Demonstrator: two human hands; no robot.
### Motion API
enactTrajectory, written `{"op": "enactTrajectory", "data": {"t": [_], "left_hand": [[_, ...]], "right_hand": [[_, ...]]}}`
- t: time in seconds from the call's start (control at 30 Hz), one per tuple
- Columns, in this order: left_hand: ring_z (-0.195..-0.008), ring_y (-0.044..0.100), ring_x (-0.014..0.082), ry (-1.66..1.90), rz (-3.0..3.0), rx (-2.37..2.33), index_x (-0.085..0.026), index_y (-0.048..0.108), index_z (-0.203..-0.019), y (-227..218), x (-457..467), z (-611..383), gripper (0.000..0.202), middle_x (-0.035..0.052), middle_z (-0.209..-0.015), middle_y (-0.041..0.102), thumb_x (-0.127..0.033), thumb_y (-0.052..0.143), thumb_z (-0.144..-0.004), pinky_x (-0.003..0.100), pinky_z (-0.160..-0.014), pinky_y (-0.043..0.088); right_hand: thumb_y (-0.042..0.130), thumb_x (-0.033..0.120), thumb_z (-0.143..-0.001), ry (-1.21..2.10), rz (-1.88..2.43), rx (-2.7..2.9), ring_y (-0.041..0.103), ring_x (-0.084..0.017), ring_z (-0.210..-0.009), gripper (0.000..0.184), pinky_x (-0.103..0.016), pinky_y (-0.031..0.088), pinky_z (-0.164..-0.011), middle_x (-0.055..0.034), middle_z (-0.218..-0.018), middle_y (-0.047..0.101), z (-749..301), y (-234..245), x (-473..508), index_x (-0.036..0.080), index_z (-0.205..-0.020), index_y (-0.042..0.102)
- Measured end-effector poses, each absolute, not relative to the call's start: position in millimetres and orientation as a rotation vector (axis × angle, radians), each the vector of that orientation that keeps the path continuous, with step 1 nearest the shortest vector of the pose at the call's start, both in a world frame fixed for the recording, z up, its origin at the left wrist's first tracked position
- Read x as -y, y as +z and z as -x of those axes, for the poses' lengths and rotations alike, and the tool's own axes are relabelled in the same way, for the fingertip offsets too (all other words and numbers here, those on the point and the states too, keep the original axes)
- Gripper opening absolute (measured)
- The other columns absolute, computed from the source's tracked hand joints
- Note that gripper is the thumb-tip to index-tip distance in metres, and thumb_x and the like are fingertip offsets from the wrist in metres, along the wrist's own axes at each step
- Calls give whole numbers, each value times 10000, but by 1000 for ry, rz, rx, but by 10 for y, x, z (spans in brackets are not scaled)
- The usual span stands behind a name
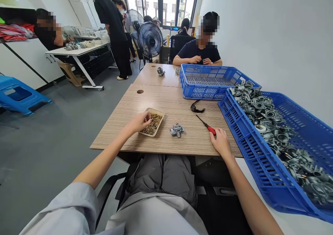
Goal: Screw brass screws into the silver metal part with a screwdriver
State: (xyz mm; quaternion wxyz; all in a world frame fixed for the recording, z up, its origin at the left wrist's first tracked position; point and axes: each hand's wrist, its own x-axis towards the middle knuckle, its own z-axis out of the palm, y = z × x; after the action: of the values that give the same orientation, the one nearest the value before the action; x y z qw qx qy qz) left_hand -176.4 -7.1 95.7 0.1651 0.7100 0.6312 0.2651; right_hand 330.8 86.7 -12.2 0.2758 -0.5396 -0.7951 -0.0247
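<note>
My left hand (140,121) reaches into a small beige tray (158,112) of brass screws (153,123), with its fingers bunched in a pinch over the screws. My right hand (221,142) lies on the wooden table (169,99) near its front edge, fingers on the red handle of a screwdriver (206,124) whose shaft points away to the left. Between my hands sits a small grey metal carburetor part (177,129), untouched.
A blue crate (249,141) heaped with grey metal parts (275,127) stands at my right. A second blue crate (208,82) stands behind it, with a black clip (196,107) in front. A person sits across the table. Fans, other people and a blue stool (20,96) are further off.
</note>
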Motion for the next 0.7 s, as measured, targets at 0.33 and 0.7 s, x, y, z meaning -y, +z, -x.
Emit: {"op": "enactTrajectory", "data": {"t": [0.33,0.7], "left_hand": [[-781,638,189,896,-2175,-1637,-210,675,-984,1184,330,1420,139,60,-1016,720,-320,617,-1047,323,-770,496],[-818,709,193,1082,-2603,-1180,-216,660,-1096,1115,1024,86,149,51,-935,750,-236,531,-1169,290,-732,552]], "right_hand": [[554,404,-1063,38,1385,1990,629,-393,-1240,384,-565,505,-1113,-228,-1303,718,-3160,84,-775,154,-1304,719],[732,628,-1063,1707,621,1694,781,-243,-1056,442,-388,618,-989,-84,-1110,811,-2047,818,524,208,-1192,786]]}}
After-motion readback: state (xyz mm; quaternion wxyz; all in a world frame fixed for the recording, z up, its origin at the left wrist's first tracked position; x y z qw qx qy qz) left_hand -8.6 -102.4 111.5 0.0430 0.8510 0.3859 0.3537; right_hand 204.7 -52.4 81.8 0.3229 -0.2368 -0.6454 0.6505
